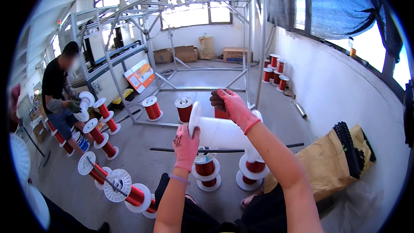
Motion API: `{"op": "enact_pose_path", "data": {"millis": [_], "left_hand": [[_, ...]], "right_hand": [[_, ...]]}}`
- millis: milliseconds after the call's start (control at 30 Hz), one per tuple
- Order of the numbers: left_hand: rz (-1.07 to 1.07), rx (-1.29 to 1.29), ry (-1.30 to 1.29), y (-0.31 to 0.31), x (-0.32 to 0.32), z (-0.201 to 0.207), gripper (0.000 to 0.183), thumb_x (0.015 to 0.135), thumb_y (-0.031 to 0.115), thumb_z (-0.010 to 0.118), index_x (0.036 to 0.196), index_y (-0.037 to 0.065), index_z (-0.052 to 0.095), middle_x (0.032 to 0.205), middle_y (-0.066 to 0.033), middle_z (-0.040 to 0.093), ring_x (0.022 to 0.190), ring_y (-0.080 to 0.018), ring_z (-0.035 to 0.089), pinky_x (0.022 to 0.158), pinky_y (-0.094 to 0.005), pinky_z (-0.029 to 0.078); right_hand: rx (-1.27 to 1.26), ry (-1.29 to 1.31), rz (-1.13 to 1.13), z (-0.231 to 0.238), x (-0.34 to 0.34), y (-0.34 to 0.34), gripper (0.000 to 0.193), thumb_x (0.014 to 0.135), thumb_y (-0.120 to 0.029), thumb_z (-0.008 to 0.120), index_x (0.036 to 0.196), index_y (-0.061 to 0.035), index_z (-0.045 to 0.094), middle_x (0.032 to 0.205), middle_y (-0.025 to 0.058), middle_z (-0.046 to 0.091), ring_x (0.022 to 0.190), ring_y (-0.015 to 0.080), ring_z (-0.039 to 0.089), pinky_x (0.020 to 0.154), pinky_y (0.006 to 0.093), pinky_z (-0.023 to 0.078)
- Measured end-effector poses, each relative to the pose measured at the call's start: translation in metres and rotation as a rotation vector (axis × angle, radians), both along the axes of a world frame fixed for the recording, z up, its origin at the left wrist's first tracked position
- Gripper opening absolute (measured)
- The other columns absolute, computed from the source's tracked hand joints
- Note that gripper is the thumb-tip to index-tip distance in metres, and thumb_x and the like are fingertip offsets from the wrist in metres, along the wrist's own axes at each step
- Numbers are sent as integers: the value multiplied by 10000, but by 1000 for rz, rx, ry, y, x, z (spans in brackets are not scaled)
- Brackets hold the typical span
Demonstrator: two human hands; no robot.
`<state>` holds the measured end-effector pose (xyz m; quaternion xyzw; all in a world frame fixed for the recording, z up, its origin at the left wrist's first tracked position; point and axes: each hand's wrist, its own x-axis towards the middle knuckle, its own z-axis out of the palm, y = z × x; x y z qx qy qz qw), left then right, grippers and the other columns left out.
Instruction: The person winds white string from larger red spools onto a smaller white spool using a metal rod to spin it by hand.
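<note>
A large white spool [217, 134] with a bare-looking barrel lies sideways in front of me. My left hand [184, 144], in a pink glove, grips the rim of its left flange. Above the barrel, my right hand [233, 107] is raised in a pink glove with darkened fingertips, its fingers bent together. Whatever those fingers pinch, if anything, is too fine to see. Just below the spool a dark rod [166, 149] runs crosswise. Beneath it stand stacked spools of red wire [205, 169], with another red stack [254, 168] to the right.
A metal tube frame [258, 51] rises ahead, with red wire spools [152, 110] at its foot. More line my left [135, 195], where a co-worker [56, 86] handles a white spool [86, 103]. Brown sacks [319, 164] lean at right. Another spool cluster [282, 82] stands by the wall.
</note>
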<state>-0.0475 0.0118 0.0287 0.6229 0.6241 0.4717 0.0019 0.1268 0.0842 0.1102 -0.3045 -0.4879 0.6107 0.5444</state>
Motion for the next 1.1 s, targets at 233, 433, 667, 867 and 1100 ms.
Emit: {"op": "enact_pose_path", "data": {"millis": [233, 433, 667, 867, 1100], "left_hand": [[227, 197, -424, 90, -56, 26, 338, 870, 310, 621, 972, -11, 588, 955, -177, 616, 862, -366, 613, 764, -440, 480], [-11, 350, -1107, 140, -41, 45, 365, 880, 240, 640, 1099, -42, 559, 1018, -156, 646, 849, -241, 621, 764, -369, 487], [-312, 324, -1509, 148, -22, 56, 391, 896, 229, 626, 1194, 4, 511, 1003, -100, 614, 832, -193, 616, 683, -337, 519], [-357, 257, -1524, 138, -42, 38, 443, 894, 257, 640, 1223, -3, 498, 1053, -113, 619, 876, -211, 635, 695, -346, 541], [-436, 212, -1479, 98, -59, 33, 476, 878, 280, 679, 1217, -12, 517, 1092, -104, 622, 919, -195, 631, 761, -332, 530]], "right_hand": [[-52, 350, 132, -35, -13, -15, 319, 956, -288, 571, 1168, -54, 519, 1052, 135, 657, 851, 223, 647, 744, 308, 527], [-46, 531, 165, -63, -25, 18, 319, 958, -300, 557, 753, -55, 554, 1061, 174, 647, 986, 286, 623, 883, 401, 497], [37, 341, 232, -58, -59, 13, 361, 974, -355, 519, 772, -58, 552, 1049, 172, 646, 984, 281, 616, 855, 393, 498], [-181, 273, 192, -78, -32, 35, 324, 963, -349, 544, 775, -85, 555, 952, 123, 650, 836, 246, 630, 712, 318, 529], [-426, 431, 413, -85, 12, 112, 280, 945, -291, 581, 825, -39, 612, 931, 144, 652, 790, 207, 625, 587, 276, 537]]}}
